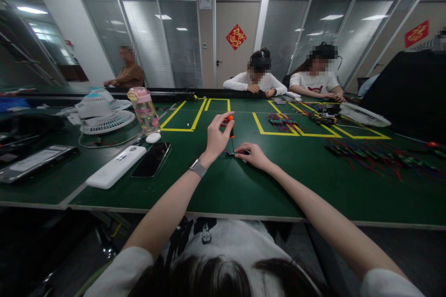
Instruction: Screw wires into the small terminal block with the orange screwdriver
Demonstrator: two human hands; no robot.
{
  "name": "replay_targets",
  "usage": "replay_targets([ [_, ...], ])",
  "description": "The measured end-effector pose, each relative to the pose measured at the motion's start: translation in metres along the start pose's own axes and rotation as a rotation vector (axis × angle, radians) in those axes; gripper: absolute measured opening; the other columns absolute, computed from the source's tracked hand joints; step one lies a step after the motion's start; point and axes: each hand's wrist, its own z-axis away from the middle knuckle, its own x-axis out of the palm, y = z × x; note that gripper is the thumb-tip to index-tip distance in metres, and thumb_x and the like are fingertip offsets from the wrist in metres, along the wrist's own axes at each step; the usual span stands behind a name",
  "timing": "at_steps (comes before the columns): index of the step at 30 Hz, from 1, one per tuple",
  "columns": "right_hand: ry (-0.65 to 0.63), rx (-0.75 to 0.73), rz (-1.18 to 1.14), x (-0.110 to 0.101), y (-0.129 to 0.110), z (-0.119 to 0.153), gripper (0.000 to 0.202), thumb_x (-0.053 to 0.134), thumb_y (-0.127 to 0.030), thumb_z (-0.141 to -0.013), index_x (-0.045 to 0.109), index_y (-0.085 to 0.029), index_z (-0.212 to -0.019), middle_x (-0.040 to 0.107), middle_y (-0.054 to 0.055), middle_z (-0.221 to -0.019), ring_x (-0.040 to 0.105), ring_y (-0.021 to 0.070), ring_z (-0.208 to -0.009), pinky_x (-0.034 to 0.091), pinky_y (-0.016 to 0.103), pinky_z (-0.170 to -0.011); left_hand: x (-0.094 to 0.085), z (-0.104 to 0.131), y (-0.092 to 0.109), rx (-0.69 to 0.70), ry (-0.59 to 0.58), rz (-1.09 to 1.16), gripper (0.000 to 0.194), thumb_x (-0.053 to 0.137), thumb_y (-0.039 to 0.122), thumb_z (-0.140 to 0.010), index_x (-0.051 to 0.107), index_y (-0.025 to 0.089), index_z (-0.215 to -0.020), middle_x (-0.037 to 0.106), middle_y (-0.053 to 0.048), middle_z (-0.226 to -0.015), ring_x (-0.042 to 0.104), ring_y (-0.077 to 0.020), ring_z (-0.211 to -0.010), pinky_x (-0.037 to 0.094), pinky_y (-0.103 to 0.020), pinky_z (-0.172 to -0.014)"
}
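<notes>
My left hand (216,138) is closed round the orange-and-black handle of a screwdriver (232,135). The screwdriver stands almost upright, its thin shaft pointing down at a small green circuit board (230,153) on the table. Whether the tip sits in a screw is too small to tell. My right hand (257,156) rests on the table, its fingertips pinching the board's right end. Thin coloured wires show at the board's left side, and something dark lies under the right fingers.
Wired boards lie in a bundle (282,122) inside yellow tape and in a long row (376,158) at right. On the left are a black phone (152,159), a white power bank (116,167), a water bottle (144,111) and fans (104,116). People sit across the table.
</notes>
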Motion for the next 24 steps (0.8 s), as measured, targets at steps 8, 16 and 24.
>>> replay_targets([
  [8, -0.003, -0.008, -0.003, -0.0002, 0.0000, -0.0001, 0.019, 0.066, -0.027, -0.078, 0.074, -0.015, -0.090, 0.068, 0.007, -0.085, 0.060, 0.0158, -0.074, 0.046, 0.027, -0.069, 0.0011, -0.0004, -0.0028, -0.001, -0.069, 0.012, 0.032, 0.039, 0.022, -0.095, 0.055, 0.024, -0.123, 0.060, -0.005, -0.106, 0.057, -0.0138, -0.097, 0.046, -0.027, -0.086],
  [16, -0.006, -0.003, 0.004, -0.0006, -0.0008, 0.0002, 0.018, 0.066, -0.026, -0.078, 0.075, -0.016, -0.090, 0.067, 0.007, -0.084, 0.060, 0.0163, -0.074, 0.046, 0.027, -0.069, 0.0000, 0.0002, -0.0015, -0.020, 0.006, -0.031, 0.025, 0.057, 0.029, -0.087, 0.063, 0.024, -0.111, 0.057, -0.004, -0.097, 0.057, -0.0140, -0.088, 0.049, -0.026, -0.079],
  [24, 0.002, -0.002, 0.004, -0.0018, -0.0031, 0.0004, 0.018, 0.066, -0.026, -0.077, 0.075, -0.016, -0.089, 0.067, 0.006, -0.081, 0.060, 0.0155, -0.072, 0.045, 0.027, -0.068, 0.0040, -0.0047, -0.0085, -0.215, -0.089, 0.286, 0.034, 0.041, 0.020, -0.093, 0.055, 0.022, -0.123, 0.063, -0.007, -0.116, 0.062, -0.0158, -0.098, 0.049, -0.031, -0.088],
])
